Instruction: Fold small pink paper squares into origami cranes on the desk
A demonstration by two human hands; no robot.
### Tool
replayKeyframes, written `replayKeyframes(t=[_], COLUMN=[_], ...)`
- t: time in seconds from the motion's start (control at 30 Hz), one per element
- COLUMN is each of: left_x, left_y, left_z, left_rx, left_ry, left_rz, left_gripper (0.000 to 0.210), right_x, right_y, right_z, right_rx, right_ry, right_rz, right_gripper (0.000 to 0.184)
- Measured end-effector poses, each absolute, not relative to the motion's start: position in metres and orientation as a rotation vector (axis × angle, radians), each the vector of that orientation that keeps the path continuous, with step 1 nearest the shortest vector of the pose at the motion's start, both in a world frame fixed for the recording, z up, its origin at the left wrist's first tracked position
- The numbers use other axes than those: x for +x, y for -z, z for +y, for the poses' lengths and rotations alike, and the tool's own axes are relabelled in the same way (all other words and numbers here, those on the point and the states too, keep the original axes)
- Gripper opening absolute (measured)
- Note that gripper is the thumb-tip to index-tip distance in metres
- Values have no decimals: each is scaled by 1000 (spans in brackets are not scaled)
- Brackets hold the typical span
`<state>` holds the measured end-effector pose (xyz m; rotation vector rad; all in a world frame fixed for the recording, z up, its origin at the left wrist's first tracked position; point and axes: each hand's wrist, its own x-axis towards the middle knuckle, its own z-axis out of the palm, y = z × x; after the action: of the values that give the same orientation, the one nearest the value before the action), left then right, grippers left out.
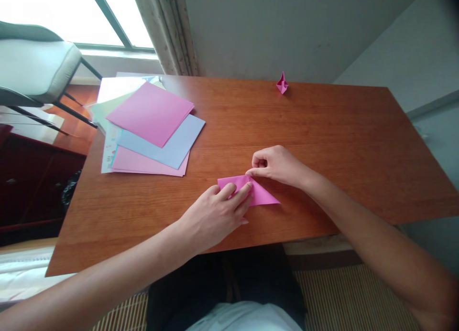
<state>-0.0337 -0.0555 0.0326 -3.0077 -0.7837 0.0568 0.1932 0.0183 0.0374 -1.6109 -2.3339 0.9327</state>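
A folded piece of pink paper (263,195) lies near the front edge of the table, with a slanted edge running down to a point on its right. My left hand (220,209) rests over its left and middle part, fingers apart and pressing it against the wood. At the top edge of the paper, my right hand (276,165) has thumb and index finger pinched together on the fold, the other fingers curled in. Part of the paper is hidden under my left hand.
A small folded pink paper figure (282,84) stands at the table's far edge. On the left lies a stack of paper, with a pink sheet (152,112) over a blue sheet (168,142). A chair (39,66) is beyond the brown wooden table (340,144).
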Motion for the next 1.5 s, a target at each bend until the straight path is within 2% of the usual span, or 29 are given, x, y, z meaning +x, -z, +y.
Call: replayKeyframes(t=[0.27, 0.57, 0.7, 0.93, 1.03, 1.13, 1.23, 1.33, 1.5], left_x=[-32, -33, -33, -32, -32, -34, -38, -45, -53], left_y=[-35, -34, -34, -35, -38, -38, -34, -30, -31], left_z=[-56, -54, -55, -54, -49, -44, -39, -37, -39], left_rx=[-3003, -3024, -3018, -3046, -3126, -3244, -3294, -3119, -2787], left_ry=[-95, -95, -88, -39, 12, 150, 384, 660, 558], left_rz=[-804, -797, -802, -851, -889, -951, -1042, -1338, -1743], left_gripper=[48, 47, 47, 44, 39, 35, 33, 29, 28], right_x=[197, 214, 230, 247, 237, 217, 200, 192, 185], right_y=[-47, -65, -64, -62, -57, -44, -28, -16, -11], right_z=[25, 17, 1, -19, -28, -44, -60, -71, -82], right_rx=[-1619, -1602, -1677, -1751, -1670, -1473, -1354, -1371, -1438], right_ry=[-928, -1107, -1165, -1066, -869, -565, -421, -299, -183], right_rz=[-2556, -2845, -2844, -2752, -2669, -2508, -2521, -2504, -2497], right_gripper=[28, 28, 27, 33, 29, 16, 27, 28, 32])
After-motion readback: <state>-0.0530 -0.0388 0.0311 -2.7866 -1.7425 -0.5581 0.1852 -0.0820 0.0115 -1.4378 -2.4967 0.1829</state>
